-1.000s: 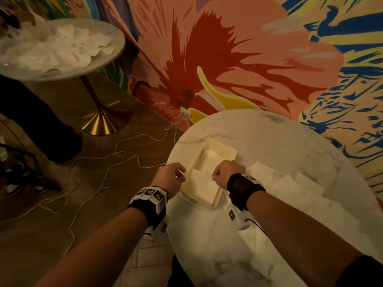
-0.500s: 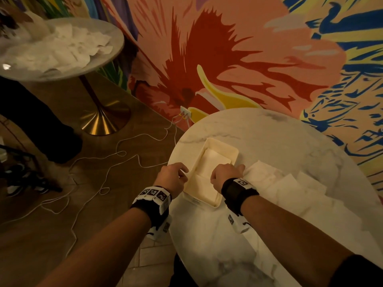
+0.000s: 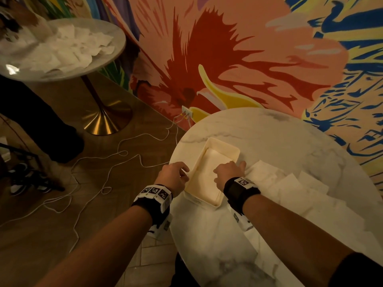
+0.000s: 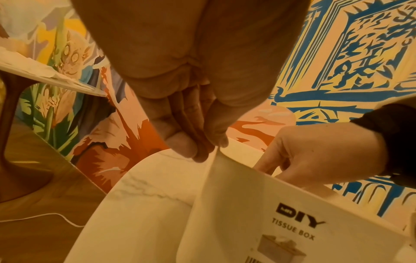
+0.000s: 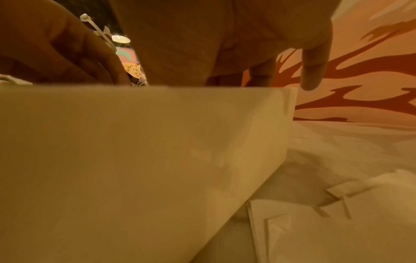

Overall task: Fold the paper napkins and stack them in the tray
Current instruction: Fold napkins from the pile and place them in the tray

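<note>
Surface: the round marble surface [image 3: 290,141] carries everything; both hands work at its left edge, close to the person.
Loose napkins: a spread of unfolded paper napkins [image 3: 300,189] lies just to the right of the right hand and runs away along the forearm side; this hand is clearly the nearer one to them.
Tray: the cream tray [image 3: 213,141] lies between the two hands, its long axis pointing away from the person, slightly turned to the right. The left wrist view shows a label with "TISSUE BOX" on its near wall.
Folded napkin: a folded napkin [image 3: 215,160] lies flat inside the tray, in front of the right hand's fingers.
Right hand: the right hand [image 3: 229,172] is over the tray's right wall, the fingers bent down into the tray. I judge that it presses the napkin flat, but the fingertips are hidden, so I cannot tell if it grips anything.
Left hand: the left hand [image 3: 173,176] is at the tray's left wall. In the left wrist view the fingers [image 4: 180,142] and thumb are closed together as a pinch at the top of the rim, probably to steady the tray.
Next move, as I judge: the right hand must go to the right for a new napkin.
</note>
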The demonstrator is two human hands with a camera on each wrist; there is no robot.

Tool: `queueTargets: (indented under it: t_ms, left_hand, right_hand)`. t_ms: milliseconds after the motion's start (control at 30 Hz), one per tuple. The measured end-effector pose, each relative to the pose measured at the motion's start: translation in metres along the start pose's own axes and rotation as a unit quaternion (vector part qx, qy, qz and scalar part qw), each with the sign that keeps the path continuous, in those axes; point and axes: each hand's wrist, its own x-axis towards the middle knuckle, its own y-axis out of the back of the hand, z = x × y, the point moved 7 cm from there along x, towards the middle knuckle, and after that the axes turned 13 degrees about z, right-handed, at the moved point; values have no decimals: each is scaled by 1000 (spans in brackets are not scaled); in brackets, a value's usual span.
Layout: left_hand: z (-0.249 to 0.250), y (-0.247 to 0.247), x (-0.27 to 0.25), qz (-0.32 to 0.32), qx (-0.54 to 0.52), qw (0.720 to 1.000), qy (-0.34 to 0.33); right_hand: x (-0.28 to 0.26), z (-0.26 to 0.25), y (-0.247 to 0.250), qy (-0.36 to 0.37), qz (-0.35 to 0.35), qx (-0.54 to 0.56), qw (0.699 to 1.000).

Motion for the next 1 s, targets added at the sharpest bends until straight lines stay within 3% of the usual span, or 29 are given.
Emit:
queueTargets:
  t_ms: [167, 267, 333, 500, 667, 833, 1000]
  left_hand:
    - [11, 4, 2, -10, 30, 999, -18]
    - [34, 8, -1, 23, 47, 996, -66]
    - [58, 4, -9, 45, 34, 993, -105]
    - [119, -40, -47, 15, -19, 981, -191]
    - [146, -110, -87, -78, -19, 975, -208]
    - [157, -171, -121, -142, 13, 968, -206]
    - [161, -223, -145, -210, 59, 956, -194]
  right_hand:
    - [-4, 27, 32, -30, 96, 107, 989]
    - [-17, 62, 57, -77, 172, 176, 966]
    - [-30, 95, 60, -130, 187, 235, 945]
    - [-81, 186, 17, -248, 129, 336, 899]
    - [-153, 250, -33, -317, 62, 292, 900]
    - [-211, 275, -73, -345, 28, 303, 888]
    - [-245, 266, -104, -332, -18, 343, 879]
